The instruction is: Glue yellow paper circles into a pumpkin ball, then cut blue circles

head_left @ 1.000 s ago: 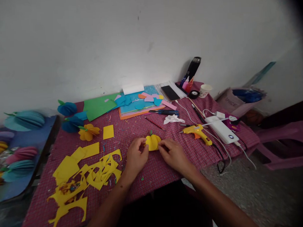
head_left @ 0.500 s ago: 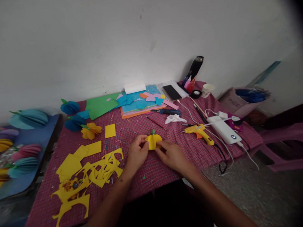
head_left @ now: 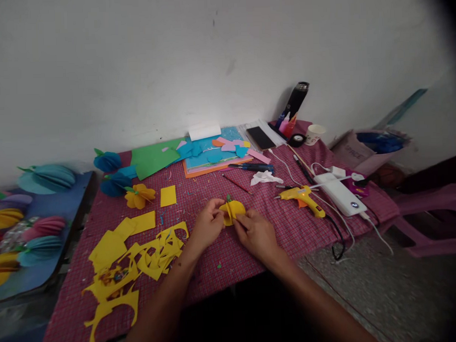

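Between my two hands is a small yellow paper ornament [head_left: 235,209] with folded round layers and a green tip on top. My left hand [head_left: 209,224] pinches its left side, and my right hand [head_left: 256,232] grips its right side with thumb and fingers. Both hands are just above the red checkered tablecloth [head_left: 216,251]. A finished yellow paper ornament [head_left: 139,196] sits farther left beside blue ones [head_left: 115,185]. Yellow paper scraps [head_left: 156,253] lie left of my left hand.
A yellow glue gun [head_left: 304,198] and a white power bank [head_left: 341,194] with cables lie right. Behind are a pencil [head_left: 237,183], crumpled tissue [head_left: 265,177], cutter [head_left: 252,167], phone [head_left: 261,138], black bottle [head_left: 297,99] and paper cup [head_left: 315,134]. Colourful ornaments [head_left: 46,178] cover a blue board at left.
The yellow ornament has turned slightly between my fingers, its layers now more edge-on. My right hand has shifted a little around it, and the whole view has moved slightly.
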`<state>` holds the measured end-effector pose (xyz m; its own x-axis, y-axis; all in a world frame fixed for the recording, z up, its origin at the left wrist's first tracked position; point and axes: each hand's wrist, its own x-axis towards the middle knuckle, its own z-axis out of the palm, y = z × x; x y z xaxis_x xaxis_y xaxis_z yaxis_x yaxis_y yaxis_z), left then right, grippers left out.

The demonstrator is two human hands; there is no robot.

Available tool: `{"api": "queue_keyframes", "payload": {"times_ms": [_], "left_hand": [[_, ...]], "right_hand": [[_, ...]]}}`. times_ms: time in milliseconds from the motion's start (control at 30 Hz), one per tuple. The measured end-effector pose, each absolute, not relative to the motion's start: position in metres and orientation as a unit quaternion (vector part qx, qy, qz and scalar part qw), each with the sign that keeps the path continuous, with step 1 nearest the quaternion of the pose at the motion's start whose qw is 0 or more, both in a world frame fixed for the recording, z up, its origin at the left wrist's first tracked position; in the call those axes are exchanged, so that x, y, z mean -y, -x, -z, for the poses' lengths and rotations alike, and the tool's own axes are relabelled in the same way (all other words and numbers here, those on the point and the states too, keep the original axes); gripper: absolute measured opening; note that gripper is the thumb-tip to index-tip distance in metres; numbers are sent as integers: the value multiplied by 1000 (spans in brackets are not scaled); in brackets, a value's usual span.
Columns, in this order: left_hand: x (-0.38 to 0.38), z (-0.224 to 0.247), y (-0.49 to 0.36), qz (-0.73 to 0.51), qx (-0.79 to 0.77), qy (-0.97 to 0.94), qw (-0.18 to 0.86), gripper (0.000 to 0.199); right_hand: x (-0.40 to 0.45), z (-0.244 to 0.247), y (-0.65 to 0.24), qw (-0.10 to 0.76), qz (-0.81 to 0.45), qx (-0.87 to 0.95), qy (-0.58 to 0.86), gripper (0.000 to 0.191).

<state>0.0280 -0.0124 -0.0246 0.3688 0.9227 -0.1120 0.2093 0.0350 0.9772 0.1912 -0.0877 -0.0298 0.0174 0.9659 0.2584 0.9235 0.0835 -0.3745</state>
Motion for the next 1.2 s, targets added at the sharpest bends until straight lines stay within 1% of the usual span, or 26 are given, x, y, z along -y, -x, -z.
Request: {"api": "queue_keyframes", "payload": {"times_ms": [133,267,367,533,600,833,1033,1133,1200], "left_hand": [[14,27,-26,-299,-460,-624,557,42],[13,27,-26,-297,-449,-598,593,46],[10,29,-26,-308,-464,-576,598,41],[7,31,-25,-332,-486,-553,590,22],[8,31,-26,-337,-485,-550,590,19],[11,31,-29,-336,-475,-570,580,16],[11,33,-32,-332,-479,-576,573,21],[11,32,-31,-323,-453,-589,586,20],[10,32,-30,-308,-428,-610,592,25]], "right_hand": [[87,31,-189,219,-41,708,670,31],[87,32,-189,204,-45,709,674,30],[87,31,-190,205,-53,716,665,30],[88,28,-191,205,-73,722,657,29],[88,28,-191,202,-77,721,659,29],[90,28,-191,204,-82,718,661,31],[91,22,-187,197,-89,706,675,33],[90,21,-183,198,-85,690,691,34],[89,22,-180,197,-83,683,699,31]]}}
